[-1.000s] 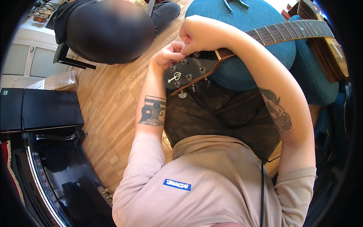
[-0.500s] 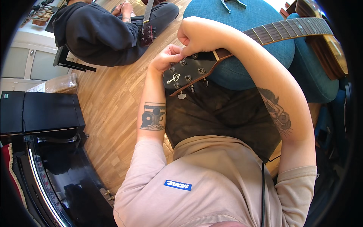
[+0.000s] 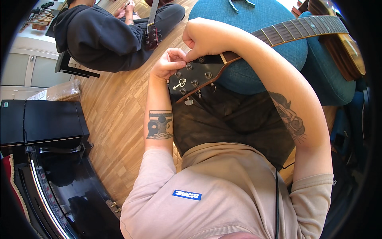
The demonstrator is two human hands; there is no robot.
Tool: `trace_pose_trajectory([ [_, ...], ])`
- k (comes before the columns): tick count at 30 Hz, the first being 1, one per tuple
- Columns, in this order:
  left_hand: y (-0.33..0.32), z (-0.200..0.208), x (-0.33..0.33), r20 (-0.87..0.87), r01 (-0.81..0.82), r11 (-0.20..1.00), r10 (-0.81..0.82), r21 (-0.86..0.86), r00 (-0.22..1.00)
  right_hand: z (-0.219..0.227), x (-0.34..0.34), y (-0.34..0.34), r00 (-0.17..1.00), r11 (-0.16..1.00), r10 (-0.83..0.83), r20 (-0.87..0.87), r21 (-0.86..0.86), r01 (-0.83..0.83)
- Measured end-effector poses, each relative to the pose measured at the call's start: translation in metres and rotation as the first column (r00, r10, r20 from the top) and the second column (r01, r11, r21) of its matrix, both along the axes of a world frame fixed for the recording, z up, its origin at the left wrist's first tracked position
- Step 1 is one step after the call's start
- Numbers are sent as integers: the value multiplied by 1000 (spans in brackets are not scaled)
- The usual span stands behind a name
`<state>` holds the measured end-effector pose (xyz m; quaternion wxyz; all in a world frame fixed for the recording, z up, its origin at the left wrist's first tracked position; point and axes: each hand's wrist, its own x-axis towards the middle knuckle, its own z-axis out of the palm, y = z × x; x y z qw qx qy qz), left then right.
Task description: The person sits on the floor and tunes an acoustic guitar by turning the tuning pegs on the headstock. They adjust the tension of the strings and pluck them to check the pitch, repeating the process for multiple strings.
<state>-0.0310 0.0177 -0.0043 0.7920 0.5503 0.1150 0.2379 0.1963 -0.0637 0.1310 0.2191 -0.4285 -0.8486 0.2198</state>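
A guitar's dark headstock (image 3: pixel 190 79) with metal tuning posts rests over my lap, and its fretted neck (image 3: pixel 294 30) runs right. At the headstock's far left edge, my left hand (image 3: pixel 168 63) is closed, thumb and forefinger pinched together beside the tuning posts. My right hand (image 3: pixel 199 39) reaches over from the right with curled fingers, its fingertips meeting those of the left at the same edge. Whatever lies between the fingertips is too small or hidden to make out. Metal tuning knobs (image 3: pixel 189 102) stick out along the headstock's near edge.
The neck passes over a round blue cushioned seat (image 3: pixel 266 75); a dark-handled tool (image 3: pixel 238 4) lies on its far side. The guitar body (image 3: pixel 346 55) is at far right. A person in a dark hoodie (image 3: pixel 99 38) sits far left with another guitar (image 3: pixel 152 34). Black glossy furniture (image 3: pixel 51 119) stands left.
The view has shifted slightly. My left hand's fingers have lifted a little, while both hands stay at the headstock's edge. The other person's hands have moved slightly.
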Motion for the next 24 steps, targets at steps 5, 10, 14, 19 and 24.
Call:
trace_pose_trajectory([
  [5, -5, 5, 15, -86, -6, 1000, 7, 18, 996, -2, 0, 0, 1000, 1000, -2, -24, 5, 2],
  [10, -13, 11, 27, -97, -96, 994, 101, 57, 990, 3, 0, -2, 1000, 1000, -9, -19, -20, 9],
  [14, -11, 13, 14, -39, 19, 1000, -18, 12, 999, 6, -2, -4, 1000, 999, -5, -7, -50, 5],
  [19, -7, 5, 12, -110, -4, 999, 7, 35, 994, 5, 0, -2, 1000, 999, -2, 13, -39, 2],
  [24, 3, 3, 14, -267, -21, 993, 52, 115, 962, 7, -2, -1, 1000, 998, -11, 20, -58, 12],
])
